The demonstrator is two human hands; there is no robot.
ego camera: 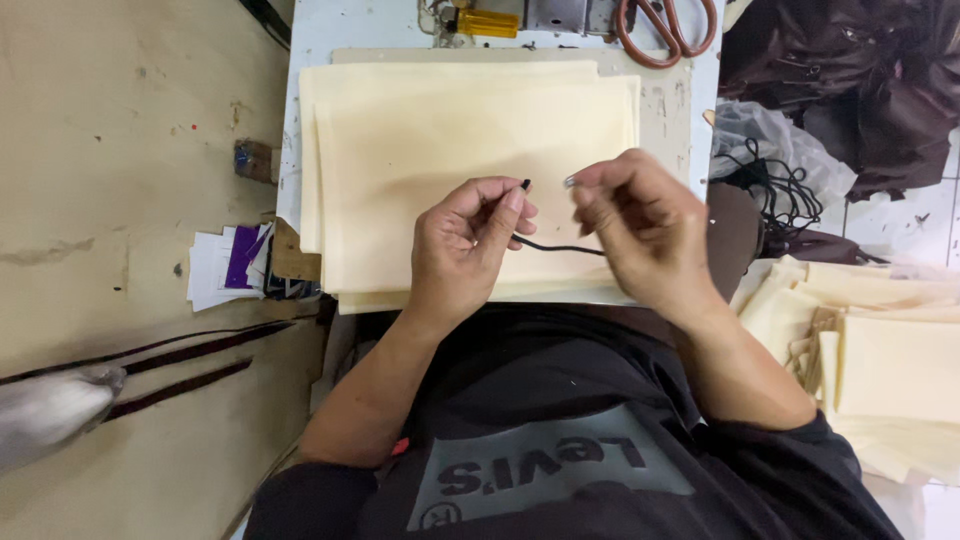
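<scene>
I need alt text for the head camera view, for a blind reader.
The left hand pinches a black cord by its tip, facing a small silvery piece in the right hand, above stacked cream fabric on a table; orange-handled scissors lie beyond.

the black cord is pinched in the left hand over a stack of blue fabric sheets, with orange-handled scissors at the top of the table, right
Not quite: the fabric is not blue. The head view shows the black cord pinched in the left hand over a stack of cream fabric sheets. The orange-handled scissors do lie at the top of the table.
</scene>
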